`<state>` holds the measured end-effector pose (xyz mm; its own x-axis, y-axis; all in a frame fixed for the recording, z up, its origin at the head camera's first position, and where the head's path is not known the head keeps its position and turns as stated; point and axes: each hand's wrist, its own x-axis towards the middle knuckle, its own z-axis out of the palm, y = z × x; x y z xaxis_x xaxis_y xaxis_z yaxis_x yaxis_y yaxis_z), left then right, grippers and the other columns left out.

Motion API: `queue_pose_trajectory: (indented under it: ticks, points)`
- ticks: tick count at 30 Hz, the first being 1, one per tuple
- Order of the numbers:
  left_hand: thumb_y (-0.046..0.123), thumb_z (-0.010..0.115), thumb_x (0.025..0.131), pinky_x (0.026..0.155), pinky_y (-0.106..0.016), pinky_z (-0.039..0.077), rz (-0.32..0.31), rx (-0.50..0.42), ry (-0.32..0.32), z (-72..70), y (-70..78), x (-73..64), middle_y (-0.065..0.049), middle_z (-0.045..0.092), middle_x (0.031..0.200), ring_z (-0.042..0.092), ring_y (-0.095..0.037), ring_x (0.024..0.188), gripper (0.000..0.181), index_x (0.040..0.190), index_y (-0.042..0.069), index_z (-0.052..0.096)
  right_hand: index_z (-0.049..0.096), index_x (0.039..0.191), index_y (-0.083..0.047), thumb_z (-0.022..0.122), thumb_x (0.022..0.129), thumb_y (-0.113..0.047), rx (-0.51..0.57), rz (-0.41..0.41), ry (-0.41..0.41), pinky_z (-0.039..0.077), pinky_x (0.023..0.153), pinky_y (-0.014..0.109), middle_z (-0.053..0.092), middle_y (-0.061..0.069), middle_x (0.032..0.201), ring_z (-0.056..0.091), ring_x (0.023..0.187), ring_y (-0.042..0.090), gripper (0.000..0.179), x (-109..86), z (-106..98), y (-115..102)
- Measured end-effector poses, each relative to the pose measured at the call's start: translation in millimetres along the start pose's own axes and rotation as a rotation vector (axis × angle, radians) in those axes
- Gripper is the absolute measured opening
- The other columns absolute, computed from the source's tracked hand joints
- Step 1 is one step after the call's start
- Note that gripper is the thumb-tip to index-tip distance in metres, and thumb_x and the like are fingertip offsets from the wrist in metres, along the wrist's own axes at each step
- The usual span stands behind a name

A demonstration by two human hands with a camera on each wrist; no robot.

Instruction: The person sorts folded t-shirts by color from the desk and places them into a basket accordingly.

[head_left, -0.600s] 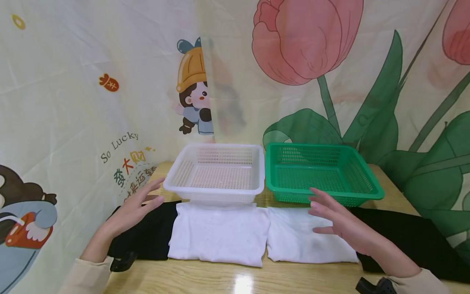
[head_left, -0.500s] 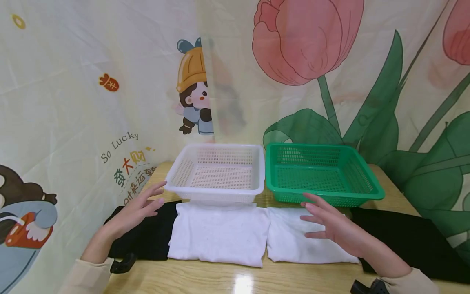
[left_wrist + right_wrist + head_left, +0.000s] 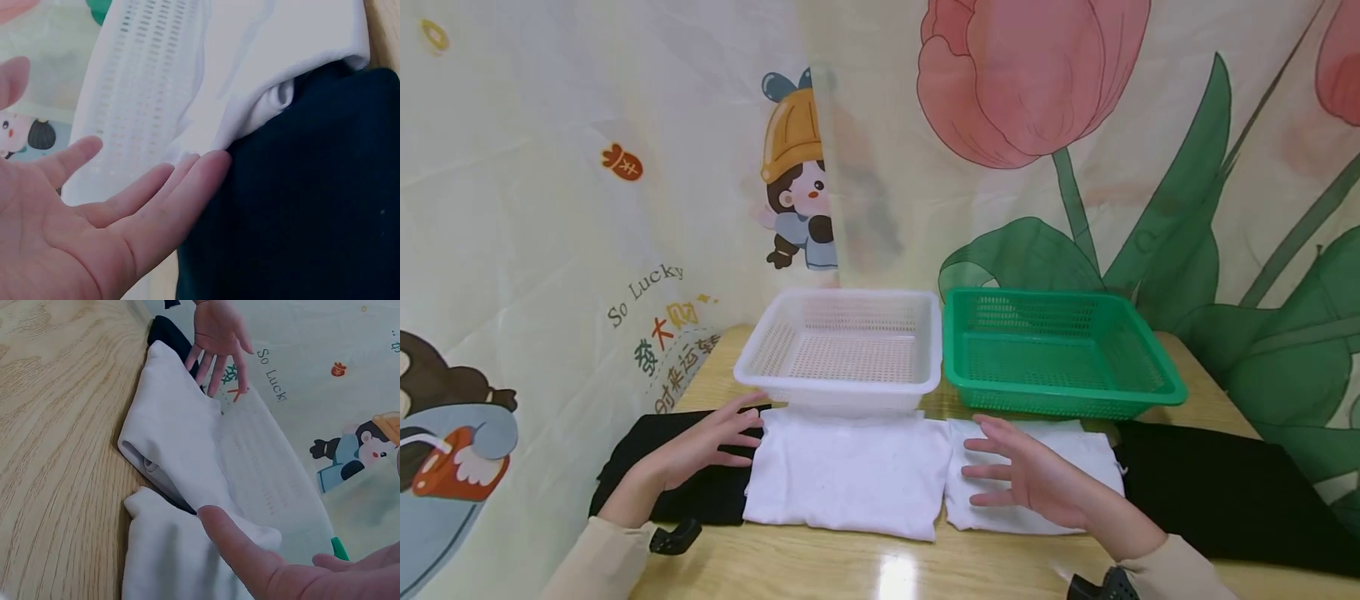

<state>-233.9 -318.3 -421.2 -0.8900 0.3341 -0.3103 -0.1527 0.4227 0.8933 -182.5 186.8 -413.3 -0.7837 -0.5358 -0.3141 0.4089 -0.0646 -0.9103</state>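
A row of folded cloths lies on the table: a black cloth (image 3: 643,437) at the left, a white cloth (image 3: 850,475), a second white cloth (image 3: 1067,440), and a black cloth (image 3: 1232,492) at the right. My left hand (image 3: 706,446) hovers over the left black cloth near the first white one, fingers spread and holding nothing. Its fingertips overlap the edge between both cloths in the left wrist view; contact cannot be told. With fingers apart, my right hand (image 3: 1033,479) is above the second white cloth, also holding nothing.
Behind the cloths stand a white perforated basket (image 3: 842,387) and a green perforated basket (image 3: 1063,398), side by side with nothing in them. A printed curtain (image 3: 880,167) hangs behind the wooden table (image 3: 820,567) and along its left side.
Both hands have moved inward and lower, the left hand to the right and the right hand to the left. The cloths and baskets stay in place. The head view has shifted slightly.
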Motion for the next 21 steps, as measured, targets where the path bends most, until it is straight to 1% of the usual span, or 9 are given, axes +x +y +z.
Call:
queue_pose_trajectory:
  ticks: [3,5,9,10,12,13,15,18,21]
  points:
    - [0.053,0.051,0.110,0.102,-0.050,0.057,-0.026,-0.013,0.004,1.9,-0.5,5.8,-0.028,0.031,0.165,0.050,-0.043,0.141,0.076,0.171,0.021,0.018,-0.006,0.169,-0.009,0.040,0.113,-0.052,0.001,0.010,-0.004,0.053,0.106,0.059,0.008,0.033,0.172,0.031,0.152,0.056,0.085,7.1,2.8,5.1]
    - [0.054,0.053,0.109,0.102,-0.050,0.057,-0.055,-0.020,0.018,2.3,-0.7,6.7,-0.027,0.033,0.164,0.051,-0.042,0.140,0.078,0.170,0.021,0.018,-0.006,0.169,-0.008,0.041,0.112,-0.053,0.004,0.013,-0.013,0.052,0.106,0.060,0.009,0.036,0.171,0.032,0.151,0.057,0.086,11.7,5.3,8.5]
    - [0.058,0.055,0.107,0.101,-0.050,0.058,-0.106,-0.031,0.052,4.5,2.6,7.0,-0.028,0.037,0.162,0.051,-0.042,0.139,0.085,0.170,0.015,0.018,-0.006,0.168,-0.008,0.043,0.111,-0.054,0.031,0.023,-0.023,0.052,0.106,0.061,0.010,0.040,0.169,0.036,0.149,0.057,0.088,18.5,10.2,13.8]
    - [0.058,0.057,0.106,0.101,-0.050,0.058,-0.113,-0.038,0.052,5.1,3.0,7.3,-0.028,0.037,0.161,0.051,-0.042,0.138,0.087,0.170,0.013,0.018,-0.006,0.168,-0.008,0.044,0.111,-0.054,0.039,0.027,-0.023,0.052,0.106,0.062,0.010,0.040,0.168,0.037,0.149,0.057,0.088,19.9,11.4,14.7]
    - [0.058,0.058,0.105,0.101,-0.050,0.057,-0.120,-0.056,0.035,6.6,3.9,8.5,-0.027,0.039,0.161,0.052,-0.041,0.139,0.088,0.169,0.012,0.018,-0.005,0.167,-0.008,0.045,0.111,-0.053,0.058,0.038,-0.018,0.051,0.106,0.063,0.010,0.042,0.168,0.037,0.149,0.057,0.088,22.8,12.8,16.3]
    - [0.057,0.060,0.105,0.102,-0.050,0.057,-0.124,-0.072,0.028,7.5,3.8,9.3,-0.026,0.041,0.160,0.052,-0.040,0.138,0.088,0.169,0.013,0.019,-0.006,0.167,-0.008,0.045,0.111,-0.053,0.067,0.046,-0.014,0.051,0.106,0.063,0.009,0.042,0.167,0.036,0.148,0.057,0.089,24.6,13.3,16.9]
    - [0.056,0.061,0.105,0.103,-0.050,0.056,-0.119,-0.091,-0.005,9.5,3.4,11.3,-0.024,0.043,0.159,0.053,-0.039,0.138,0.087,0.169,0.013,0.019,-0.006,0.167,-0.007,0.046,0.110,-0.053,0.091,0.065,-0.003,0.050,0.106,0.064,0.008,0.043,0.167,0.034,0.149,0.058,0.090,27.7,13.9,17.6]
    - [0.054,0.059,0.106,0.105,-0.050,0.054,-0.111,-0.098,-0.053,12.4,2.5,14.0,-0.022,0.045,0.159,0.053,-0.038,0.139,0.084,0.169,0.014,0.019,-0.004,0.167,-0.007,0.047,0.110,-0.053,0.127,0.091,0.000,0.047,0.109,0.066,0.008,0.044,0.166,0.028,0.151,0.058,0.090,33.2,16.2,18.3]
    - [0.054,0.057,0.108,0.106,-0.051,0.054,-0.105,-0.094,-0.072,14.3,4.9,16.1,-0.022,0.046,0.158,0.053,-0.037,0.138,0.083,0.169,0.014,0.019,-0.002,0.166,-0.006,0.047,0.109,-0.052,0.134,0.095,-0.005,0.043,0.112,0.068,0.012,0.045,0.164,0.024,0.153,0.058,0.088,38.5,21.2,18.8]
